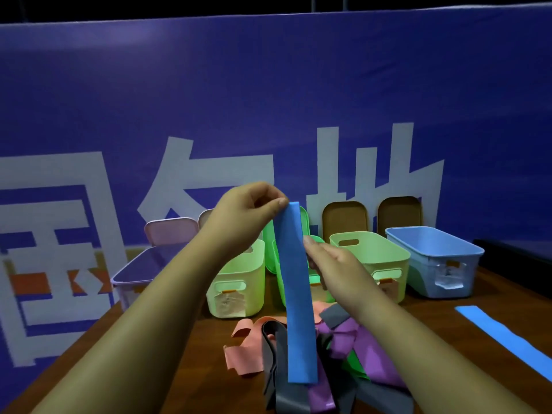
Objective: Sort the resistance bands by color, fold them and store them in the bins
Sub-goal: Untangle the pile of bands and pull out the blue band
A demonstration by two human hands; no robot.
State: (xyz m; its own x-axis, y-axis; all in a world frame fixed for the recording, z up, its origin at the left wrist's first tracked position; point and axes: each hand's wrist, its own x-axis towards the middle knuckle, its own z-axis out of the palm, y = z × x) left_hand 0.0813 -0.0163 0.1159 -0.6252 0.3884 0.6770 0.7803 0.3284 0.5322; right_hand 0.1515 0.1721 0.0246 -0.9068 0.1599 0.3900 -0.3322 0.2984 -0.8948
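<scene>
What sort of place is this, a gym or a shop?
Likely a staged sorting station in a hall: a blue banner hangs behind a wooden table holding bins and a pile of bands.

Your left hand [251,204] pinching the top of a blue band [294,294] hanging upright, your right hand [334,264] gripping its edge partway down, tangled pile of bands [352,345] on the wooden table [185,354] beneath, row of bins [370,252] behind, second blue band [501,336] flat at right.

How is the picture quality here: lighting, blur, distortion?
Head view: dim, with a blue-violet cast; wide-angle bowing along the top of the banner; soft throughout, no glare; the blue band pinched by the left hand and right hand reads clearly.
</scene>
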